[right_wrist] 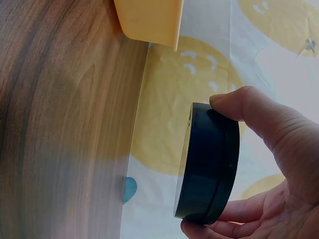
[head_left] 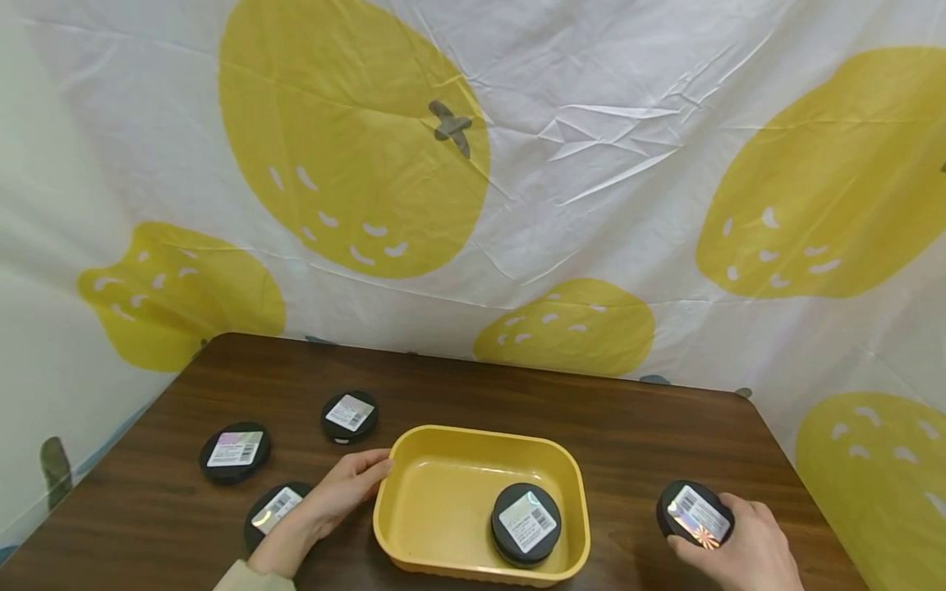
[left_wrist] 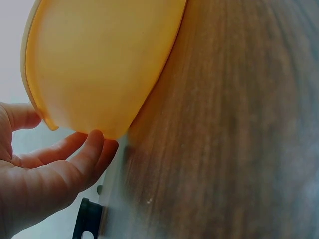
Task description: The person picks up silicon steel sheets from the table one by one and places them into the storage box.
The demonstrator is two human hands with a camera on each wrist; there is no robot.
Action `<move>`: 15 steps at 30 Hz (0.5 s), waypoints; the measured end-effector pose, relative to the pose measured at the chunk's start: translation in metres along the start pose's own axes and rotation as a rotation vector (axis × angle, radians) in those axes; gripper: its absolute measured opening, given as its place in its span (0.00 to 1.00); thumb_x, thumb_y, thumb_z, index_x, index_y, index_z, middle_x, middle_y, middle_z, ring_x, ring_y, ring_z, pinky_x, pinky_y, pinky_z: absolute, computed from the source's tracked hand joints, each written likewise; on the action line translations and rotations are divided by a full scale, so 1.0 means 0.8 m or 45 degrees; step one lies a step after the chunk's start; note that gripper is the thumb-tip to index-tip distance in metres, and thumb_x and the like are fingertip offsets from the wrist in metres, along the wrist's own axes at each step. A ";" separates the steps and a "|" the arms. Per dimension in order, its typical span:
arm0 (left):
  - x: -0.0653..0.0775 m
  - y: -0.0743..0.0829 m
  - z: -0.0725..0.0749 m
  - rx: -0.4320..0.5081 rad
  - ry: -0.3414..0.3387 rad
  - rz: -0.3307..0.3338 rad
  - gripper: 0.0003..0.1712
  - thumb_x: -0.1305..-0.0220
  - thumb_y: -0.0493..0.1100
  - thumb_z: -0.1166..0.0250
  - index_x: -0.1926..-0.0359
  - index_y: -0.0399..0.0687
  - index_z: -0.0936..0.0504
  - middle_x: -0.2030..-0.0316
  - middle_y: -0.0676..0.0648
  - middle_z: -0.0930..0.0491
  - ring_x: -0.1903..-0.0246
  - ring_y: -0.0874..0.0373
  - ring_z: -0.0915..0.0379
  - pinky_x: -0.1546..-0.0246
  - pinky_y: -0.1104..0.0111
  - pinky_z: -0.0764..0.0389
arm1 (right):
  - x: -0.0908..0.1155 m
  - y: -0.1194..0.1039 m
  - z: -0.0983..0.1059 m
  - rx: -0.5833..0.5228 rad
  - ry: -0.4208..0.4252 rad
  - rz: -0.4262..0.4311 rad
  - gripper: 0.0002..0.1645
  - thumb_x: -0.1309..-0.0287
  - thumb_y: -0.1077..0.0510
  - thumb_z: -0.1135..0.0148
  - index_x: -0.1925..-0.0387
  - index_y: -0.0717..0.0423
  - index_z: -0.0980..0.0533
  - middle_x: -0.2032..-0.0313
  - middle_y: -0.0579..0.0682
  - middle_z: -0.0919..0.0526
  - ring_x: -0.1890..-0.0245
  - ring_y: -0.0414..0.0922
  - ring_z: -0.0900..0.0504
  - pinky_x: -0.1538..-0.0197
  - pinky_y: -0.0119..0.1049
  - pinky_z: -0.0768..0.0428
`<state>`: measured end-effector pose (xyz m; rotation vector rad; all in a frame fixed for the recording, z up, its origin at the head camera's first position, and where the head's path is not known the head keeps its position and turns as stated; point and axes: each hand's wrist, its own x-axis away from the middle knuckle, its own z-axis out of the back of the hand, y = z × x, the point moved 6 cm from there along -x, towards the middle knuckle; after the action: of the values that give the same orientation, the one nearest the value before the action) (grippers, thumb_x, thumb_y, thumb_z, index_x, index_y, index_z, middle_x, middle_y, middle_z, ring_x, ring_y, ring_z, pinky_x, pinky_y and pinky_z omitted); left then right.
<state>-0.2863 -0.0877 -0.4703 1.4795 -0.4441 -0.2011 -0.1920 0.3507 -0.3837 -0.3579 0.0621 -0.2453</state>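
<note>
A yellow tub stands on the table, with a flat round black container lying inside at its right end, label up. At the tub's left end, my left hand holds it, thumb at the rim and fingertips against the outer wall. To the right of the tub, my right hand grips another round black container between thumb and fingers, label up. In the right wrist view this container appears raised off the table, its dark side wall showing.
Left of the tub lie more round black containers: one at the back, one far left, and one partly hidden behind my left forearm. A white cloth with yellow fruit prints hangs behind the brown wooden table.
</note>
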 end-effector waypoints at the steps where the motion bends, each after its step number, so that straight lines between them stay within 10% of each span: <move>1: 0.000 0.000 0.000 0.000 0.001 0.000 0.26 0.28 0.39 0.54 0.38 0.20 0.40 0.41 0.28 0.34 0.43 0.46 0.33 0.43 0.55 0.31 | 0.000 -0.001 0.000 0.001 -0.004 0.000 0.58 0.71 0.37 0.25 0.49 0.78 0.33 0.55 0.73 0.29 0.65 0.58 0.25 0.67 0.49 0.25; 15: 0.000 -0.001 0.000 0.002 0.017 0.017 0.27 0.28 0.40 0.53 0.38 0.20 0.40 0.41 0.28 0.33 0.44 0.46 0.33 0.43 0.55 0.31 | 0.000 -0.011 -0.001 -0.004 -0.019 0.019 0.58 0.71 0.36 0.25 0.49 0.79 0.33 0.57 0.73 0.29 0.65 0.57 0.25 0.66 0.50 0.24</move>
<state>-0.2860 -0.0880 -0.4707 1.4779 -0.4432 -0.1803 -0.1944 0.3423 -0.3813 -0.3625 0.0505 -0.2281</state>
